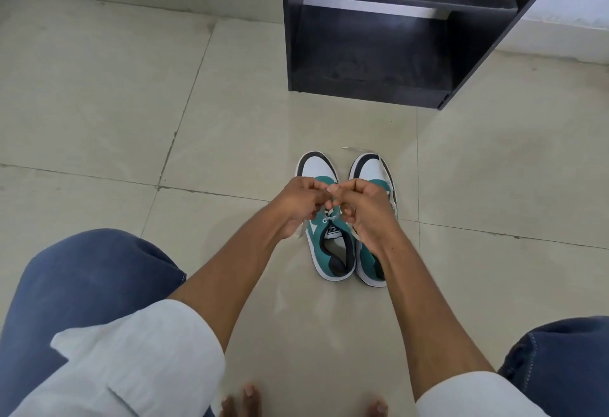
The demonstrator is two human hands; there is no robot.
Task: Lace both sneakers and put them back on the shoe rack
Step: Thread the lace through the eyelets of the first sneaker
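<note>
Head view is looking down at a pair of teal, white and black sneakers standing side by side on the tiled floor (99, 103), toes pointing toward the shoe rack. The left sneaker (329, 245) is sitting just beside the right sneaker (369, 166), their inner sides nearly touching. Both hands are meeting over the lacing area of the left sneaker. The left hand (296, 202) is curling closed, its fingertips pinching a strand of the white lace (328, 215), and a loose pale end is hanging below that palm at the shoe's outer side. The right hand (365, 202) is also closing in a pinch on the lace, its wrist crossing over the right sneaker and hiding most of its middle. Whether the right sneaker is laced cannot be told.

Beyond the toes, well apart from the pair, the dark shoe rack (379, 87) is standing against the pale wall, its open shelves showing nothing on them. Nearer the camera, rolled white sleeves are covering the upper forearms, blue denim knees are spreading to either side, and bare toes are peeking in at the bottom edge.
</note>
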